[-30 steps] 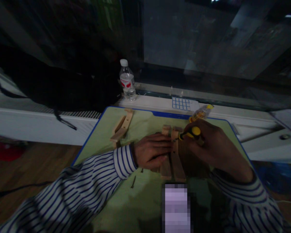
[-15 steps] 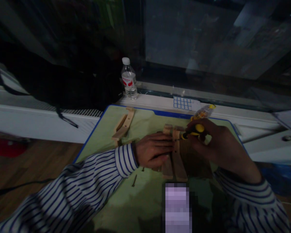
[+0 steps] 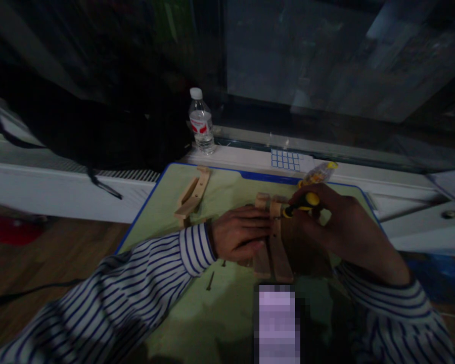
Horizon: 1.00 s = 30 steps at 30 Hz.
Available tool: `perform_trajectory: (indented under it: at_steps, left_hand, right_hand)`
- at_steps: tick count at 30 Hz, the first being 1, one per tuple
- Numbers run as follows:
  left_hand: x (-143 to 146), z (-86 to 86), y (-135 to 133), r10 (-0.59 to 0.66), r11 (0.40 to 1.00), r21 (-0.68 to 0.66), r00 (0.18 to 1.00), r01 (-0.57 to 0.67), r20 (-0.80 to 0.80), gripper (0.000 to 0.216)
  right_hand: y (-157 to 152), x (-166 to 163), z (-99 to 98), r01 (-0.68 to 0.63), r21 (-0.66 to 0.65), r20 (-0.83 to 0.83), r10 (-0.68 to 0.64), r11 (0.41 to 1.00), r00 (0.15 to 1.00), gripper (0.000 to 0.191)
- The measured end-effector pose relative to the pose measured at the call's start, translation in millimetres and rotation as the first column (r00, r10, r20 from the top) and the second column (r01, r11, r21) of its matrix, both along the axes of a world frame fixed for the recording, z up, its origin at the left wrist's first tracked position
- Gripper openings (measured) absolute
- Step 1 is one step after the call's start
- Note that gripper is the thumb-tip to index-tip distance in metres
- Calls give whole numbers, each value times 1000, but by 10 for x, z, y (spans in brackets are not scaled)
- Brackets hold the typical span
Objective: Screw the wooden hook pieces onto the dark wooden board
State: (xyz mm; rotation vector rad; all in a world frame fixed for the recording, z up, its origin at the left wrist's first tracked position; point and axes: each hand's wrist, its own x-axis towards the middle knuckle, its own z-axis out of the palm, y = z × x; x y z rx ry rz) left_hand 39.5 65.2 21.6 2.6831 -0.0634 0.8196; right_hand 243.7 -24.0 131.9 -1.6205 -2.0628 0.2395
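Observation:
My left hand (image 3: pixel 238 235) lies with curled fingers against the side of a wooden assembly (image 3: pixel 273 253) of slats that stands on a green mat (image 3: pixel 227 192). My right hand (image 3: pixel 331 227) is closed round a yellow and black screwdriver (image 3: pixel 301 203), whose tip points left at the top of the nearest slat. Both arms wear striped sleeves. A loose dark screw (image 3: pixel 210 281) lies on the mat below my left wrist.
A second wooden piece (image 3: pixel 193 194) lies at the mat's far left. A water bottle (image 3: pixel 201 123) stands on the white sill beyond. A small clear bag with a yellow cap (image 3: pixel 318 173) and a blue-grid sheet (image 3: pixel 286 160) lie at the mat's far edge. A blurred patch covers the near centre.
My right hand and the screwdriver have shifted slightly left and up against the slat. My left hand stays on the assembly; the view has drifted a little.

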Motion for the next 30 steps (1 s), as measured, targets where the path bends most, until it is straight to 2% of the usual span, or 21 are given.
perform_trajectory:
  at_steps: [12,30]
  left_hand:
    - [1,8,-4,8,1000,22,999,-8,35,38]
    - [2,32,-12,7,1000,15,999,-7,33,38]
  right_hand:
    - [9,11,-52,24,88,92,-32,996,995,19]
    - [47,-11,-92,42,122,72,-51,992,996,20]
